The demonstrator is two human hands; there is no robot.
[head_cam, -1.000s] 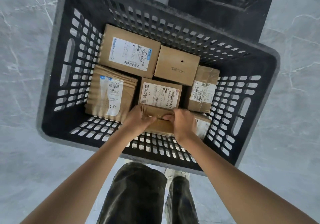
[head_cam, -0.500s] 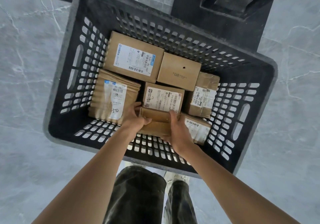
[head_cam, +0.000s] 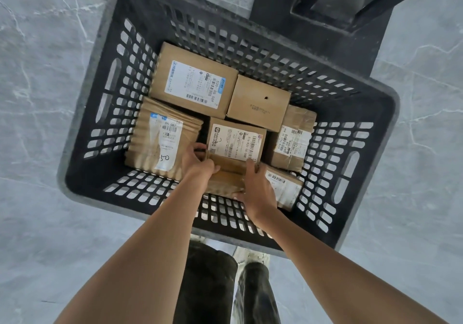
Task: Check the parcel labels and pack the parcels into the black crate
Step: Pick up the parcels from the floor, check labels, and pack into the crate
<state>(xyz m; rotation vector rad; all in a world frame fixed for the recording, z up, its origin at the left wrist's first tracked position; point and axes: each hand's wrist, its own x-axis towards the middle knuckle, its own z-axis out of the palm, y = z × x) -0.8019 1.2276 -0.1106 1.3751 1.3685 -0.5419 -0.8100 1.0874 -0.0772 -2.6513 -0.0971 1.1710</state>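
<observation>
A black perforated crate (head_cam: 82,190) stands on the floor with several brown cardboard parcels inside. Both of my hands are down in it at the near side. My left hand (head_cam: 198,164) grips the left end of a small plain brown parcel (head_cam: 229,175), and my right hand (head_cam: 258,190) holds its right end. This parcel lies against a labelled parcel (head_cam: 236,142) just behind it. A tape-wrapped parcel marked 50 (head_cam: 162,138) lies to the left. Another labelled parcel (head_cam: 285,188) sits to the right, partly under my right hand.
At the back of the crate lie a large labelled parcel (head_cam: 193,83) and a plain box (head_cam: 259,101); a taped parcel (head_cam: 293,139) stands at the right. A black frame (head_cam: 350,5) rises behind the crate. Grey marble floor (head_cam: 37,123) surrounds it. My legs (head_cam: 210,286) stand below.
My hands have shifted on the small parcel: the left slid to its left end, the right to its right side, and the parcel now sits lower against the labelled one.
</observation>
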